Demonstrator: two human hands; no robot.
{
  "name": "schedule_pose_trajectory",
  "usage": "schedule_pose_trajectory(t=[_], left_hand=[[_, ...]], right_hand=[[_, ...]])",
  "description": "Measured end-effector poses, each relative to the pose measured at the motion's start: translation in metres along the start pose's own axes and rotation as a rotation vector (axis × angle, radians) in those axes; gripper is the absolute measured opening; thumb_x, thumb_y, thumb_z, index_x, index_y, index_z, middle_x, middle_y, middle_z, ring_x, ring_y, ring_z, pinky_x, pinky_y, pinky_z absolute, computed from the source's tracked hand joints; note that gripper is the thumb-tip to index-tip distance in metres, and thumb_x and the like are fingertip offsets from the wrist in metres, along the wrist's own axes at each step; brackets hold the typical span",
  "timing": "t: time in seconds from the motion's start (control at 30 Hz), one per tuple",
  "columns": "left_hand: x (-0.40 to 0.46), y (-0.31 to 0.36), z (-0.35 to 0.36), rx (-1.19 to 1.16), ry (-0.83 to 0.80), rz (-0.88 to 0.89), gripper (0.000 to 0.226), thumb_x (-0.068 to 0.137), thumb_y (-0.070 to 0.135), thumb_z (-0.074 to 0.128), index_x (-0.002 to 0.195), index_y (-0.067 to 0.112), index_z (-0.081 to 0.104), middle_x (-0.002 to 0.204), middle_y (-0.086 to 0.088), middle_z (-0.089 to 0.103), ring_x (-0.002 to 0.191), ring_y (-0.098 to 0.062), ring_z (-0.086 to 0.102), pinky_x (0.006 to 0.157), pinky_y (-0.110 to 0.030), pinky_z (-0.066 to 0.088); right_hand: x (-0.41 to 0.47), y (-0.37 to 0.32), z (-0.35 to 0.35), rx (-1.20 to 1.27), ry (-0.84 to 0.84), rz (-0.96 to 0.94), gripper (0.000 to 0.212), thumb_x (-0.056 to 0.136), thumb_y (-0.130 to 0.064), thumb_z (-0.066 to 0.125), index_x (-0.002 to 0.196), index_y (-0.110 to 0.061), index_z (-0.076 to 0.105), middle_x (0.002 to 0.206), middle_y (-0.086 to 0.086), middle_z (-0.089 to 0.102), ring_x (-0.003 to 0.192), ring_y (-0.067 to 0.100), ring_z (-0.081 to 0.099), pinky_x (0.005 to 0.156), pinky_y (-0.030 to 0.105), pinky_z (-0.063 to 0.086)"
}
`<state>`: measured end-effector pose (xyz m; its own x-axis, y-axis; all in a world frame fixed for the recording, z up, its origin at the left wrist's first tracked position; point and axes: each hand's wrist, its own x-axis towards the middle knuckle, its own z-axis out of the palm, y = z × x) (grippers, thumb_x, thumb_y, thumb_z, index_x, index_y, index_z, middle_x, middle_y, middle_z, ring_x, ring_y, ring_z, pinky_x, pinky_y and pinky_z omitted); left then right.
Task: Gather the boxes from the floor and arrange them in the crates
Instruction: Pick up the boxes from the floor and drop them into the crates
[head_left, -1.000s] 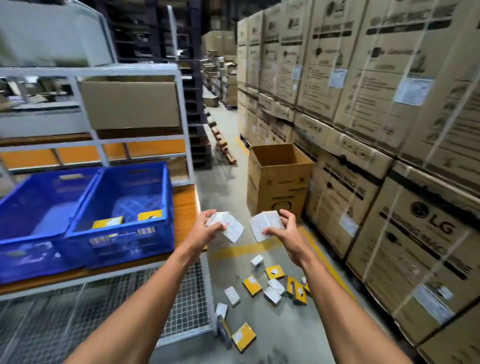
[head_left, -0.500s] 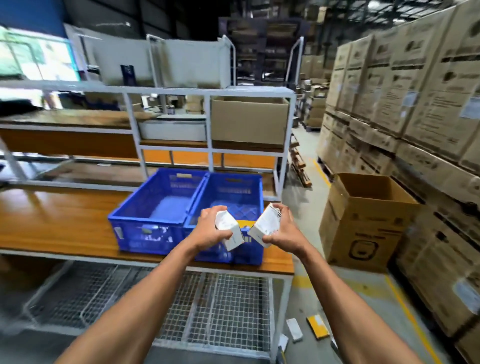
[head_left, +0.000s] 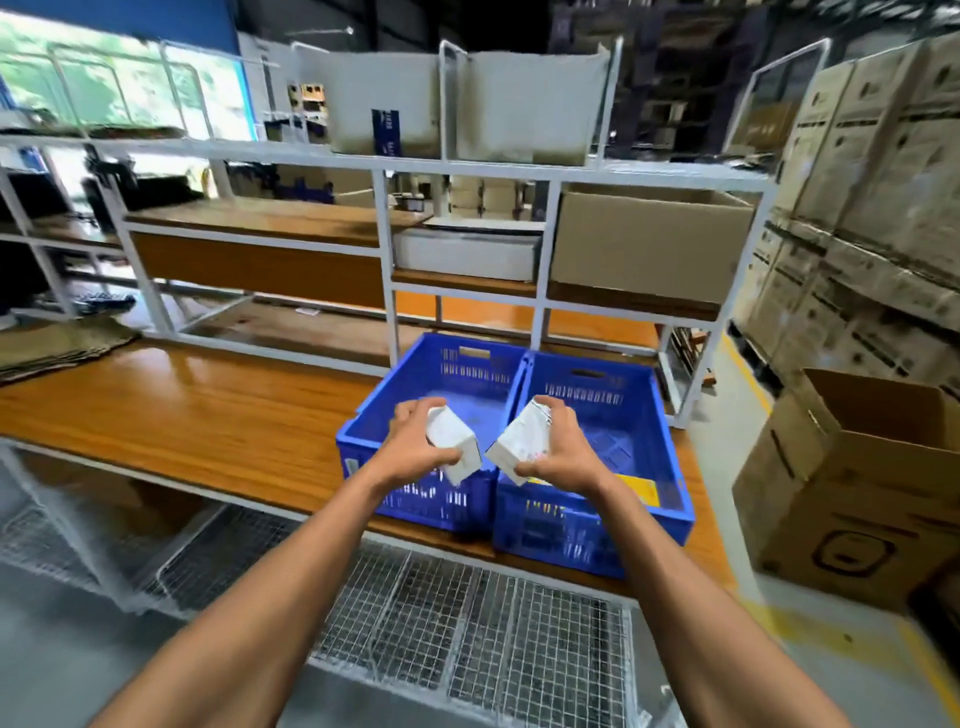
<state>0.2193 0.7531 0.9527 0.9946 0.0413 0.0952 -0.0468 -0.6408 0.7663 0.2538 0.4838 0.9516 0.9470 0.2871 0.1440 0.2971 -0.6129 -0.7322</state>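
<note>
White boxes carried to the blue crates, mid-frame.

Left hand (head_left: 415, 451) grips one white box (head_left: 451, 446) over the left crate (head_left: 447, 374); right hand (head_left: 563, 457) clasps another box (head_left: 522, 440) above the right crate (head_left: 634, 395), probably lined up for dropping in.

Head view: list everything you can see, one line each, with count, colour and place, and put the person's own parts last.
crates: two, blue, side by side on the workbench's right end
small boxes: two, white, one in each hand, over the crates
yellow box: one, lying in the right crate
workbench: one, wooden top, white frame
wire shelf: one, white mesh, under the workbench
carton on the shelf: one, brown, above the crates
open carton: one, brown, on the floor at right
stacked cartons: many, brown, along the right wall
left hand: fingers curled round one white box
right hand: fingers curled round the other
</note>
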Motion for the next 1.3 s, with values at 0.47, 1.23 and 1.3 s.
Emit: schedule_pose_trajectory(t=[0.47, 1.23, 1.3], left_hand=[[0.108, -0.071, -0.038, 0.029, 0.104, -0.097, 0.094, 0.074, 0.026, 0.089, 0.153, 0.028, 0.038, 0.148, -0.003, 0.031, 0.14, -0.025, 0.036, 0.118, -0.04, 0.037], [0.226, -0.157, -0.009, 0.326, -0.522, -0.103, 0.125, 0.072, 0.023, 0.094, 0.164, 0.032, 0.01, 0.164, -0.01, 0.015, 0.152, -0.036, 0.026, 0.123, -0.048, 0.033], [0.222, -0.155, -0.006, 0.24, -0.661, -0.113, 0.125, 0.076, 0.024, 0.094, 0.166, 0.032, 0.008, 0.169, -0.005, 0.014, 0.155, -0.028, 0.025, 0.124, -0.041, 0.03]], right_hand=[[0.149, -0.018, 0.059, -0.308, -0.188, -0.024, 0.128, 0.054, -0.05, 0.094, 0.156, -0.029, 0.02, 0.148, 0.006, 0.031, 0.134, 0.039, 0.041, 0.112, 0.055, 0.041], [0.257, 0.007, 0.126, -0.75, -0.624, 0.118, 0.066, 0.09, -0.029, 0.072, 0.148, -0.025, 0.042, 0.145, 0.004, 0.055, 0.129, 0.03, 0.054, 0.102, 0.044, 0.051], [0.252, 0.003, 0.121, -0.725, -0.574, 0.126, 0.059, 0.092, -0.023, 0.065, 0.148, -0.026, 0.044, 0.148, 0.001, 0.053, 0.131, 0.027, 0.054, 0.101, 0.043, 0.052]])
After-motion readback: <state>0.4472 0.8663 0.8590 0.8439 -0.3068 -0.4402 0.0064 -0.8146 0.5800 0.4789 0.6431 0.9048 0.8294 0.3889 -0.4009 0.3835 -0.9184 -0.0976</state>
